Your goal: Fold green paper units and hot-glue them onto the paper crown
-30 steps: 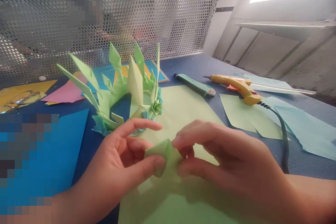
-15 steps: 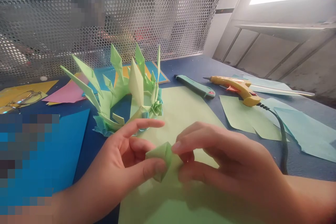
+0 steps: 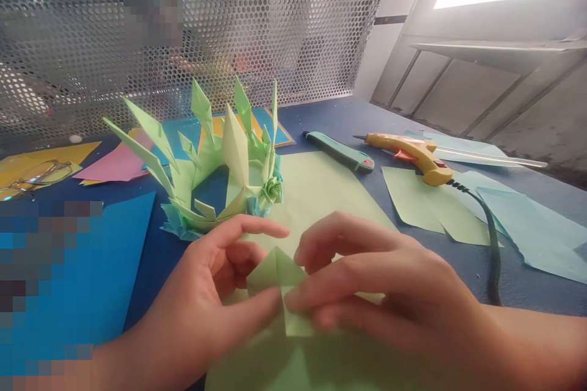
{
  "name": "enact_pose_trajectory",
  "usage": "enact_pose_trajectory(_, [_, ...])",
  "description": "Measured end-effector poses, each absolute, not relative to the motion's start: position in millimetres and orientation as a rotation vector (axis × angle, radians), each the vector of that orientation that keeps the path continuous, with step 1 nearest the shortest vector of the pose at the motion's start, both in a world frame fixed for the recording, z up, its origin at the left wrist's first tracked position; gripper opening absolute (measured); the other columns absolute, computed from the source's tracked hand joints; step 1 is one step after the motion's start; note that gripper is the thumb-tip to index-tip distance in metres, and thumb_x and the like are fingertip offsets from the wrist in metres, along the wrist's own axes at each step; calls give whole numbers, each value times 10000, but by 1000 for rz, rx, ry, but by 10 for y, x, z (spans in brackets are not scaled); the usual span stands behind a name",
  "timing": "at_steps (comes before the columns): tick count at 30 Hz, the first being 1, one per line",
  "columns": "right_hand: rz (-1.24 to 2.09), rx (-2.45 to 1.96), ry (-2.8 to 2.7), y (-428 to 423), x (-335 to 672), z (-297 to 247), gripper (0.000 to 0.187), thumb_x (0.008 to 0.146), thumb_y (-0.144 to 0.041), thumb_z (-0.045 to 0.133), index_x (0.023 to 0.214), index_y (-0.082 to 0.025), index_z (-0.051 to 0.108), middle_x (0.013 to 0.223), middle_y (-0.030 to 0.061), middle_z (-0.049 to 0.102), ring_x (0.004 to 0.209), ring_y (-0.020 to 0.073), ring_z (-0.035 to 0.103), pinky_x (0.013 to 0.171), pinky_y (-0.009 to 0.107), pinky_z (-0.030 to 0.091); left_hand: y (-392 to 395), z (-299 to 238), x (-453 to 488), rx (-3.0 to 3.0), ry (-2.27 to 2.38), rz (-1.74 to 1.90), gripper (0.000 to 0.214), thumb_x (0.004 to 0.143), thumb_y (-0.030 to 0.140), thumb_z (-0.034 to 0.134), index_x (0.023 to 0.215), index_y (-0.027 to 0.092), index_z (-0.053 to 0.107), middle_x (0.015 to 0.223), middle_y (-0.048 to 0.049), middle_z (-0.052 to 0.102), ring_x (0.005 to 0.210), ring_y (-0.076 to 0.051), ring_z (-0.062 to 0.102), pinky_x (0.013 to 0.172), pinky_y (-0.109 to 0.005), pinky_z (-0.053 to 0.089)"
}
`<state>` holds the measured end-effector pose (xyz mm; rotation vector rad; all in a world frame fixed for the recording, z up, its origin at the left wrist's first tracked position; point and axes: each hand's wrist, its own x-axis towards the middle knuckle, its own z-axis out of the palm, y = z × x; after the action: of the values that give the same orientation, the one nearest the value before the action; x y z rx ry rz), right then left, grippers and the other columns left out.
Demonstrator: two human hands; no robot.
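A small folded piece of light green paper (image 3: 275, 272) is held between both hands above a large green sheet (image 3: 330, 186). My left hand (image 3: 224, 293) pinches its left side, thumb in front and index finger stretched out above. My right hand (image 3: 367, 281) presses on its right side with the fingertips; they are slightly blurred. The paper shows a pointed top and a crease down its middle. Just beyond my left hand stands a green paper crown (image 3: 183, 183) with tall folded spikes, a green paper rose (image 3: 271, 189) and blue paper trim.
A teal utility knife (image 3: 339, 151) lies behind the sheet. Right of it are a yellow glue gun (image 3: 424, 162), its black cord (image 3: 493, 244), and green and blue paper pieces (image 3: 536, 226). Blue card (image 3: 132, 244), pink paper (image 3: 114, 159) and glasses (image 3: 39, 177) lie left. A perforated metal panel (image 3: 275, 18) stands behind.
The small green paper has turned from a narrow edge-on fold to a flatter, pointed shape facing me. My right fingers have moved left onto its front.
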<state>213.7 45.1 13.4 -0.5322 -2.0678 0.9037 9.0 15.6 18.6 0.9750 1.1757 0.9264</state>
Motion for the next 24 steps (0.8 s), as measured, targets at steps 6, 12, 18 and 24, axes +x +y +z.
enact_pose_trajectory(6, [1167,-652,-1995,488,2078,122,69,852,-141,803,797,-183,799,841,-11,653,725,71,636,687,140,516,93,241,144,1046,1276,1064,380,651,22,786,880,325,769,592,159,669,588,-11,640,557,-24,439])
enact_pose_trajectory(12, [1600,-837,-1640,499,2056,109,275,734,-89,860,812,-203,622,773,-73,638,694,67,578,613,138,481,74,258,154,1054,1304,1050,390,681,47,770,904,366,766,621,169,699,612,-22,685,573,-33,478])
enact_pose_trajectory(18, [1828,-866,-1448,493,2045,119,374,659,-118,937,807,-194,602,736,-80,621,668,61,562,590,129,471,69,190,146,1173,1299,1106,389,672,46,757,865,384,778,612,163,708,598,-39,692,584,-47,501])
enact_pose_trajectory(24, [1792,-927,-1427,498,2050,114,394,627,-169,960,769,-186,593,694,-71,606,635,70,553,569,146,475,57,154,155,1252,1291,1131,393,675,82,761,932,380,773,596,148,687,581,-57,662,614,-81,525])
